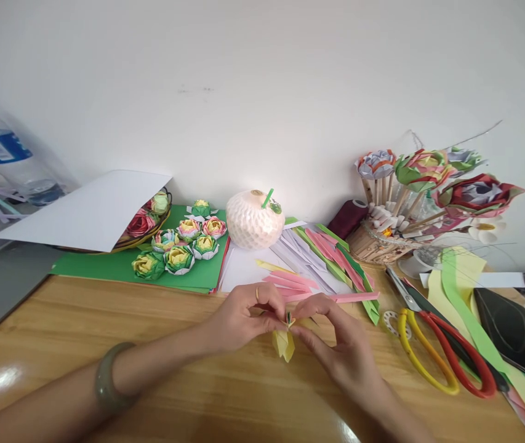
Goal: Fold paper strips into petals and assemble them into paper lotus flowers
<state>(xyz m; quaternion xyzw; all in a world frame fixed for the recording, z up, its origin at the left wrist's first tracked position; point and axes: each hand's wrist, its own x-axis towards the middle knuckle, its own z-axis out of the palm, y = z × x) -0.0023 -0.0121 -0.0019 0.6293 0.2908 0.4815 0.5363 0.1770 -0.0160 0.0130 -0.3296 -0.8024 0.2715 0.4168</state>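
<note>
Near the middle of the wooden table (160, 381), a small folded yellow paper piece (283, 346) hangs below the fingertips of both hands. My left hand (248, 314), with a ring on one finger and a bangle on the wrist, pinches its top from the left. From the right, my right hand (340, 338) pinches the same top edge with thumb and forefinger. A bit of darker green paper shows between the fingertips. Just behind the hands lie folded pink strips (290, 280) and white strips (306, 258).
Folded paper flowers (179, 259) sit on green sheets (91, 264) at the left. A white textured ornament (253, 221) stands behind. Scissors (442, 344), a dark phone-like slab (516, 332) and a basket of paper flowers (382, 243) are at the right; a bottle (8, 154) is far left.
</note>
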